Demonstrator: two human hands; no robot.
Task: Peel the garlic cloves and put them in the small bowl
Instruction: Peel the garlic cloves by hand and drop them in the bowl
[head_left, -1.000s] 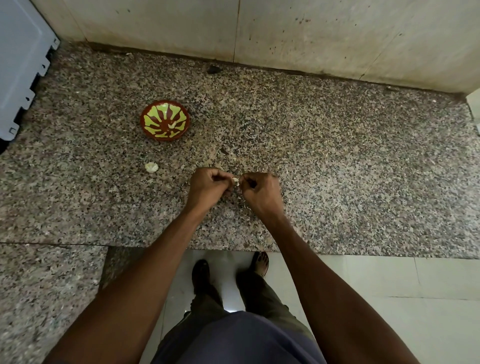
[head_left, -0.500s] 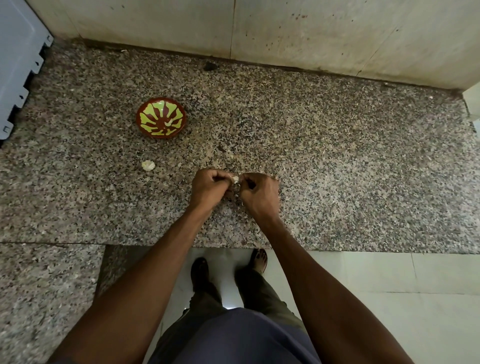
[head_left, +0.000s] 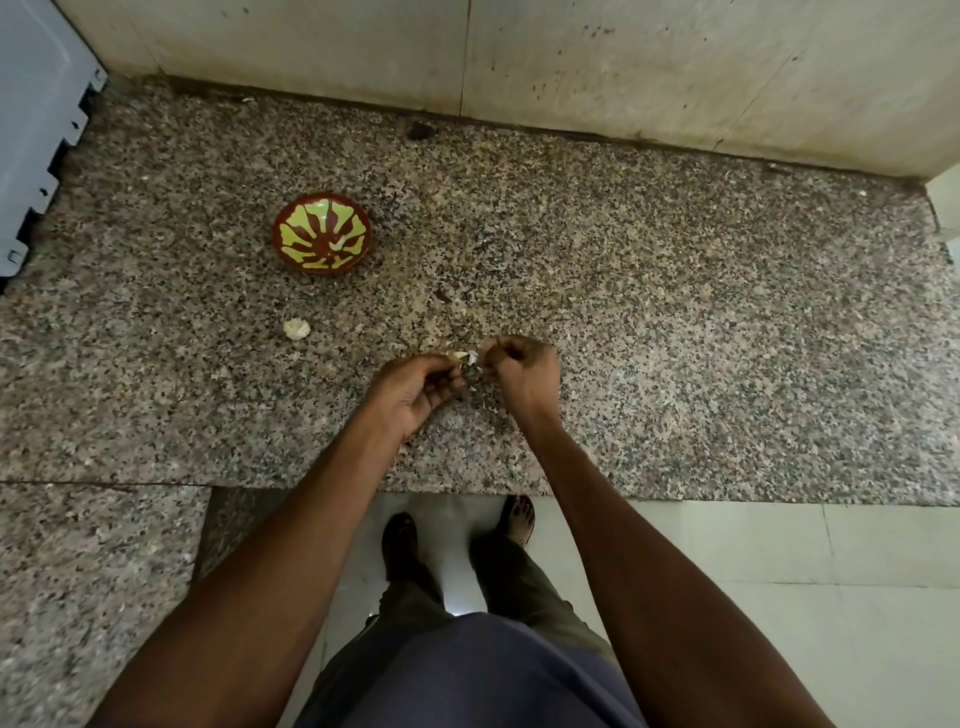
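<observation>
The left hand (head_left: 415, 387) has rolled palm-up and drawn slightly back from the right hand (head_left: 522, 366), baring the clove (head_left: 464, 356).

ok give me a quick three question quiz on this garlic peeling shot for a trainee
1. True or false: the small bowl sits on the granite counter, apart from both hands.
2. Which hand has the garlic clove at its fingertips? A left hand B right hand
3. Fill in: the loose garlic piece lies on the counter between the bowl and the ____ edge.

Key: 1 true; 2 A; 3 front
</observation>
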